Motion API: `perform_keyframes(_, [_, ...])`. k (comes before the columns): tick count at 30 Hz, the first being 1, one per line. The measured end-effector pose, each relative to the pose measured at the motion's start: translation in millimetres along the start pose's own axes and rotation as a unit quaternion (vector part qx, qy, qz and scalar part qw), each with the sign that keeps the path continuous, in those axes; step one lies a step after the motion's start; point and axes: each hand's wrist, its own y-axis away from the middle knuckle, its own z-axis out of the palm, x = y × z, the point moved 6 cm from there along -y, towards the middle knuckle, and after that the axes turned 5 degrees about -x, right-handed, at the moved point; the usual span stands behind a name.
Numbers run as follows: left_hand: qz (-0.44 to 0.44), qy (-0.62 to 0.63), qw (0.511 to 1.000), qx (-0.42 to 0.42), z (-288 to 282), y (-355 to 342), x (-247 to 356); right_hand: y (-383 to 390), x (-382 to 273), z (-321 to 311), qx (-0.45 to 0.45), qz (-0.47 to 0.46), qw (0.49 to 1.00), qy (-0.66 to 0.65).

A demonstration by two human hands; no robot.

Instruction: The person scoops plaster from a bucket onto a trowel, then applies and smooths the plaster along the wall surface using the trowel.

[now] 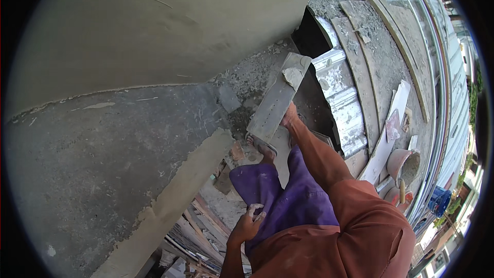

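A long, flat, grey board (pixel 268 107) sits above one foot (pixel 263 146), with a pale plaster lump (pixel 293 76) near its far edge. The right hand (pixel 290 115) touches its right edge; I can't tell how its fingers are. The left hand's (pixel 250 222) fingers are half bent, slightly spread.

Wearing Rust Red Over Purple

Wearing a loose, plain rust-red shirt (pixel 303 252), bunching into creases near the shoulder and ending in a wide short sleeve (pixel 342 195) on the right side. Pairing it below with vivid purple legwear (pixel 309 198), wrinkling softly and showing slightly paler patches. Wearing a thin-soled, greyish open sandal (pixel 272 148). Showing whitish smears on the left hand (pixel 249 224).
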Motion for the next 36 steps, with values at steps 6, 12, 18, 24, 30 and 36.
perform_keyframes(6, [0.026, -0.001, 0.999, 0.034, -34.5, -142.1, -8.1, -158.5, 11.3, -57.9, 0.074, -0.036, 0.995, -0.059])
perform_keyframes(12, [0.242, -0.099, 0.942, 0.208, -93.4, -287.4, 29.4, -296.4, -15.6, -108.1, 0.000, -0.151, 0.987, -0.059])
perform_keyframes(18, [0.322, -0.184, 0.899, 0.233, -120.1, -316.4, 38.9, -360.2, 7.4, -86.5, -0.057, -0.204, 0.974, -0.084])
perform_keyframes(24, [0.362, -0.159, 0.874, 0.283, -140.7, -331.9, 20.5, -379.5, 19.6, -65.0, 0.001, -0.264, 0.961, -0.085])
perform_keyframes(30, [0.325, -0.178, 0.884, 0.284, -142.8, -326.4, 10.4, -384.8, 16.4, -19.8, 0.045, -0.295, 0.947, -0.114])
perform_keyframes(36, [0.280, -0.181, 0.893, 0.304, -141.3, -318.7, 8.0, -355.8, 22.0, 48.4, 0.069, -0.344, 0.934, -0.069])
